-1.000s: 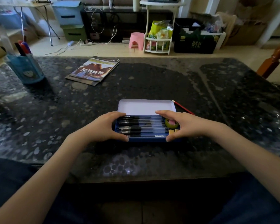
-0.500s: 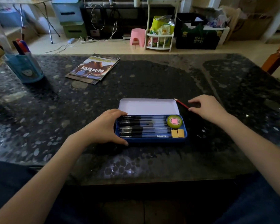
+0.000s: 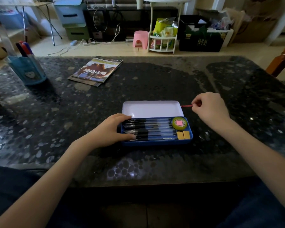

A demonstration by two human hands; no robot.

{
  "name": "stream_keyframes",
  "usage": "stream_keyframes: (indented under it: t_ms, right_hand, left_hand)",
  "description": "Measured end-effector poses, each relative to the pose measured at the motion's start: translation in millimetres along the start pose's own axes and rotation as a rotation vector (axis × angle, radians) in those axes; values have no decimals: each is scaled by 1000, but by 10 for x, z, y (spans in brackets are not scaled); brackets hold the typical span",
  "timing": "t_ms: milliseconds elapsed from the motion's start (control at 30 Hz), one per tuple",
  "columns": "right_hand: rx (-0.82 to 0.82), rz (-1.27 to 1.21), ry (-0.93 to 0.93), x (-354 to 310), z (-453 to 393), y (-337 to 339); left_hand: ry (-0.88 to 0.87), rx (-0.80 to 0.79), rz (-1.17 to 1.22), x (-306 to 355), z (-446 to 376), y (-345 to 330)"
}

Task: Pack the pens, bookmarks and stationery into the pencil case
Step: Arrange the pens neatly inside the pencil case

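Note:
A blue tin pencil case (image 3: 156,143) lies open in the middle of the dark table, its white lid (image 3: 152,109) folded back. Several black pens (image 3: 151,129) lie in rows inside. A green tape roll (image 3: 179,123) with a pink centre and two yellow erasers (image 3: 183,135) fill its right end. My left hand (image 3: 110,130) grips the case's left end, fingers over the pen caps. My right hand (image 3: 210,106) pinches a red pencil (image 3: 186,105) just right of the lid; most of the pencil is hidden by my fingers.
A magazine (image 3: 96,70) lies at the back left of the table. A blue pen holder (image 3: 27,69) with markers stands at the far left. A wooden chair post (image 3: 283,58) rises at the right edge. Floor clutter lies beyond the table.
My right hand left the case's right end, reached to the red pencil beside the lid and closed its fingers on it. My left hand stayed on the case.

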State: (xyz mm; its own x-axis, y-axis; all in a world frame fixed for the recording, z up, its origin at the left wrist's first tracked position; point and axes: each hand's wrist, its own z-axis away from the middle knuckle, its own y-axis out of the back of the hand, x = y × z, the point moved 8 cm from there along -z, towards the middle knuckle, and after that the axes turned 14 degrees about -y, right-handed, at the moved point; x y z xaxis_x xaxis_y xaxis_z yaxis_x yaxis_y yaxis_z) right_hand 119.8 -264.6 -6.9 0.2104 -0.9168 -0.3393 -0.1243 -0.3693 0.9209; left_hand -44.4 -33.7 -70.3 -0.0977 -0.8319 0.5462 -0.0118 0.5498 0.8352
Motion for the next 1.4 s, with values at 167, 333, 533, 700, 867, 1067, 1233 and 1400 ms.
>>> stream_keyframes:
  t_ms: [167, 333, 533, 700, 867, 1067, 1233, 1400]
  right_hand:
    - [122, -105, 64, -50, 118, 223]
    - [-218, -482, 77, -242, 254, 112]
    - [-669, -522, 200, -535, 654, -264]
    - [-684, -489, 229, -539, 681, -315]
    - [-731, -465, 261, -582, 734, -364]
    - [-590, -423, 370, -648, 856, -324]
    - [-537, -383, 448, -726, 925, -299]
    - [-489, -378, 519, -791, 1053, -333]
  left_hand:
    - [-36, 69, -24, 34, 38, 28]
    - [-116, 124, -81, 144, 107, 24]
    - [-179, 192, -161, 264, 119, 91]
    - [-164, 195, -150, 264, 119, 132]
    - [-167, 177, -129, 262, 117, 126]
    - [-152, 169, -114, 239, 109, 120]
    - [-148, 173, -108, 247, 113, 125]
    - [-132, 172, -63, 228, 111, 125]
